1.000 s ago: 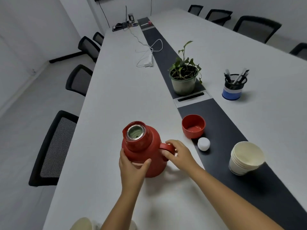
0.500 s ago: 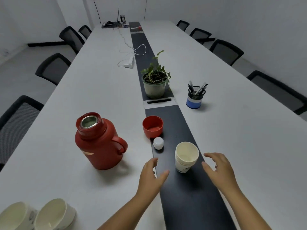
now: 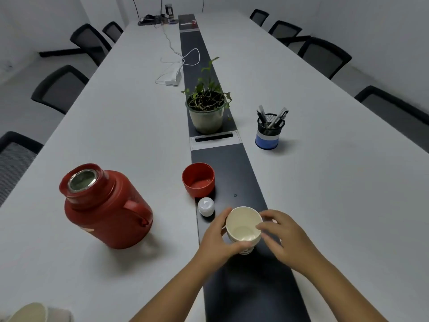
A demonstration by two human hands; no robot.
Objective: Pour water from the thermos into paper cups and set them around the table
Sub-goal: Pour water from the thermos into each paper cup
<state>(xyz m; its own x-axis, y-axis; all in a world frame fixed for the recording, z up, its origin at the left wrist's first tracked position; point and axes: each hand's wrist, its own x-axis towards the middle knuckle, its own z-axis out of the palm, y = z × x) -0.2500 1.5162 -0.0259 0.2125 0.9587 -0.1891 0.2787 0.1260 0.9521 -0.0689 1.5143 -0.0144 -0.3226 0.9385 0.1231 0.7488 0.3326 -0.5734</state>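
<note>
The room is lit evenly and softly from above, with a cool grey tone. Only weak, diffuse shadows are seen on the table [image 3: 116, 126], the clearest just beside the base of the thermos [image 3: 104, 205]. A faint shine is noticed on its metal mouth. Strong wide-angle bending is visible at the table's edges. Slight softness is found everywhere, most at the corners.

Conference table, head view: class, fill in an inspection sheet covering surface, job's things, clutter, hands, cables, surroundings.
Surface: white table with a dark centre strip.
Job's things: red thermos open, upright; red lid and white stopper beside it; paper cup stack; more cups at near left edge.
Clutter: potted plant, pen holder.
Hands: left hand and right hand grip the stack.
Cables: white cable, white adapter.
Surroundings: black chairs.
</note>
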